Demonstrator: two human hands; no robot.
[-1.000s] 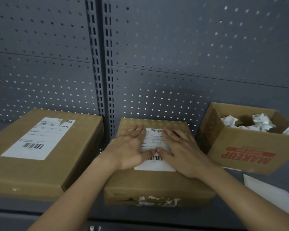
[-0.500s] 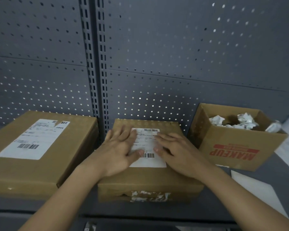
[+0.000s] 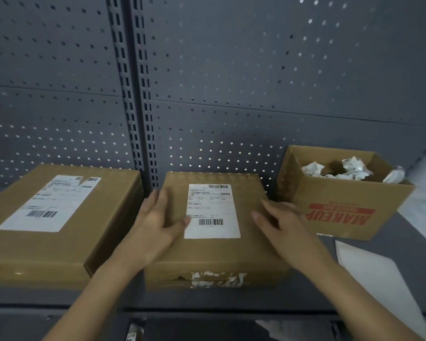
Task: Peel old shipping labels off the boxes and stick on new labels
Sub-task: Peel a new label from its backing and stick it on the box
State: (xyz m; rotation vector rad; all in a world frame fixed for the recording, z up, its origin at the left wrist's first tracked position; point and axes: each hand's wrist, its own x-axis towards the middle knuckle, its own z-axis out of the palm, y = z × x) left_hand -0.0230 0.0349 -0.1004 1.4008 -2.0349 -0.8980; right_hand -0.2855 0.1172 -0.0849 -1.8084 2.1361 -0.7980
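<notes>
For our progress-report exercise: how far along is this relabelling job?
Done: a shipping label lies flat on the middle box; crumpled paper sits in the MAKEUP box. In hand: left hand and right hand rest open beside that label. Left: torn residue on the box's front, perhaps the left box with its notched label.

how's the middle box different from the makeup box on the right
The middle box is closed, with a white label flat on top; the makeup box is open and holds crumpled paper. The middle box's front shows torn label scraps; the makeup box's front has red upside-down print. The left hand and right hand are at the middle box; neither touches the makeup box. Both are brown cardboard on one shelf.
</notes>
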